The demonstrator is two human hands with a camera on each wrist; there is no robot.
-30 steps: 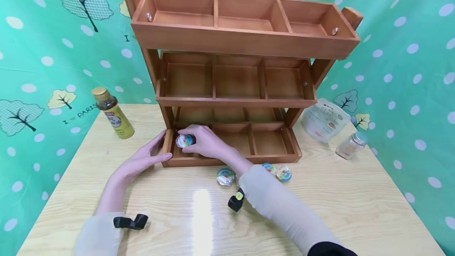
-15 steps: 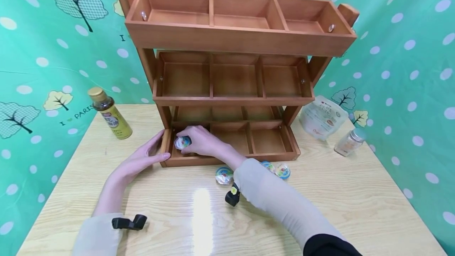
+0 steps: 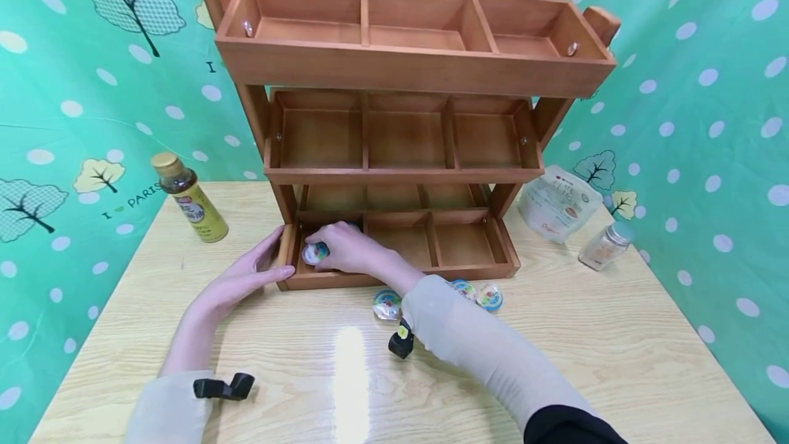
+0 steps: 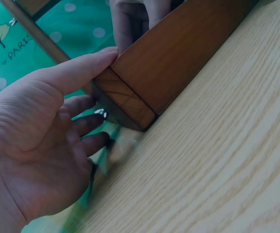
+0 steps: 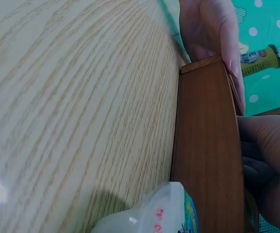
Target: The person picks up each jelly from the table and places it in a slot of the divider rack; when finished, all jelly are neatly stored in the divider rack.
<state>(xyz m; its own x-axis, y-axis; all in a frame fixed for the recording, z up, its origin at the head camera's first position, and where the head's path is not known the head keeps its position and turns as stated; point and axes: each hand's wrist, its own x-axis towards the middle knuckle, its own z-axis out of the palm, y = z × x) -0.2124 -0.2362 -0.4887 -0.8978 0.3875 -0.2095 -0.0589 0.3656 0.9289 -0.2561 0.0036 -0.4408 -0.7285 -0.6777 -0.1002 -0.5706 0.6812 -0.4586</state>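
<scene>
Cup shifts twd 6 o'clock, R hand pinching it, in tray's 9-o'clock bin, printed lid twd cam, L hand loose, touching tray

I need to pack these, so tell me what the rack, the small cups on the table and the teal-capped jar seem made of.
Rack: wood, smooth satin brown finish; grain shows on the end of its lowest tray.
Small cups: probably plastic, glossy; the right wrist view shows one's wall whitish and translucent.
Jar: glossy glass or clear plastic, unclear which; its body is see-through.
</scene>
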